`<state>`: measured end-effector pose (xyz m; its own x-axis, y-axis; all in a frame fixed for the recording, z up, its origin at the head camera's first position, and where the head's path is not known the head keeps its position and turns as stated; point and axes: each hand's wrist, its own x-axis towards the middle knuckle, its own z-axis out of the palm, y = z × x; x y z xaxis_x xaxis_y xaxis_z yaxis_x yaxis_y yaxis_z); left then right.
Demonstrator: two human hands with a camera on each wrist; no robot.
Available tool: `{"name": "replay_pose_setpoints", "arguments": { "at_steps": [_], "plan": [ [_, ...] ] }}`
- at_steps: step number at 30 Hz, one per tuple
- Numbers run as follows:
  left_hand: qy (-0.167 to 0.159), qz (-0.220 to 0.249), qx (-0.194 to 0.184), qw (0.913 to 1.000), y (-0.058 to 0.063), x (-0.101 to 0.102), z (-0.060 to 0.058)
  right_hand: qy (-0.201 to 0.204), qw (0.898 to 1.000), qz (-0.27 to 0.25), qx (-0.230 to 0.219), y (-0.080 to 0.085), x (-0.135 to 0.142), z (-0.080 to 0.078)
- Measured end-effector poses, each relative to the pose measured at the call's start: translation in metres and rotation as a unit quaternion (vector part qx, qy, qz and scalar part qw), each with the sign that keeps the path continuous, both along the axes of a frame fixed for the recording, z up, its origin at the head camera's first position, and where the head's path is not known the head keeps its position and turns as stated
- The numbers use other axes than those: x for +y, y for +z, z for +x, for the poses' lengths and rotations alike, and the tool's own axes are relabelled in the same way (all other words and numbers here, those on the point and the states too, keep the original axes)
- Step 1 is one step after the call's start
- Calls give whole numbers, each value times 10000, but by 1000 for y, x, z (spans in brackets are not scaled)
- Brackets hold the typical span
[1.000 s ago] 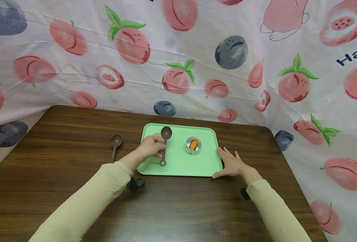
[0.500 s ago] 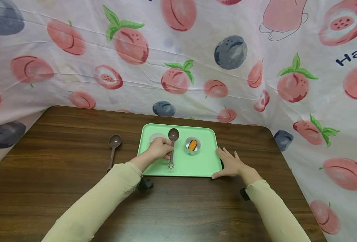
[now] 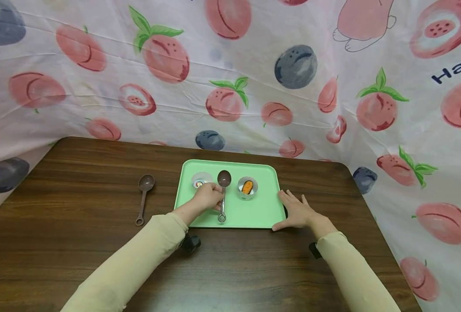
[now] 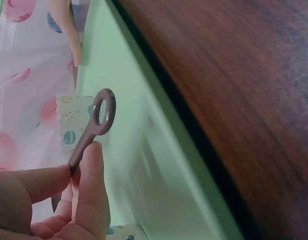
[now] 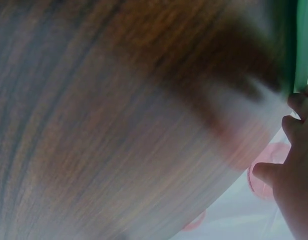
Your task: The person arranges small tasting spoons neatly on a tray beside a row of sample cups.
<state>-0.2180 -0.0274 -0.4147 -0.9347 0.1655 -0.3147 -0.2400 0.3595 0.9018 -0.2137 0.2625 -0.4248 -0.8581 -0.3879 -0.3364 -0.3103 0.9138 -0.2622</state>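
My left hand [image 3: 208, 196] pinches a brown spoon [image 3: 224, 178] by its handle, over the green tray [image 3: 255, 215]. The ring at the handle's end [image 4: 106, 112] points toward the near edge, and the bowl is at the far end. Right of the spoon is a small paper cup [image 3: 246, 196] with an orange-and-black sushi-like piece [image 3: 247, 186] in it. To its left, a second paper cup [image 3: 202, 176] holds a small round piece [image 3: 198, 184], partly hidden by my left hand. My right hand [image 3: 297, 211] rests with spread fingers on the tray's right edge.
Left of the tray, another brown spoon [image 3: 146, 183] lies on the dark wooden table [image 3: 78, 208]. A fruit-printed cloth [image 3: 250, 56] hangs behind the table and along its right side.
My left hand has moved right and slightly nearer with the spoon, uncovering the left cup and its round piece. My right hand has stayed at the tray's edge.
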Motion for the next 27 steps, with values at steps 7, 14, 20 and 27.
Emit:
{"name": "replay_pose_setpoints", "arguments": {
  "at_steps": [7,14,20,27],
  "plan": [
    [120,-132,25,9998,-10,2,-1,8,10000,9,22,0,0,0],
    [142,-186,206,9995,-36,3,-11,-14,10000,-29,-30,-1,0,1],
    [260,-343,210,9989,-17,7,3,-21,10000,-47,-30,-1,0,1],
    [295,-261,170,9991,-20,6,3,-24,10000,-43,-17,0,0,1]
  ]
}}
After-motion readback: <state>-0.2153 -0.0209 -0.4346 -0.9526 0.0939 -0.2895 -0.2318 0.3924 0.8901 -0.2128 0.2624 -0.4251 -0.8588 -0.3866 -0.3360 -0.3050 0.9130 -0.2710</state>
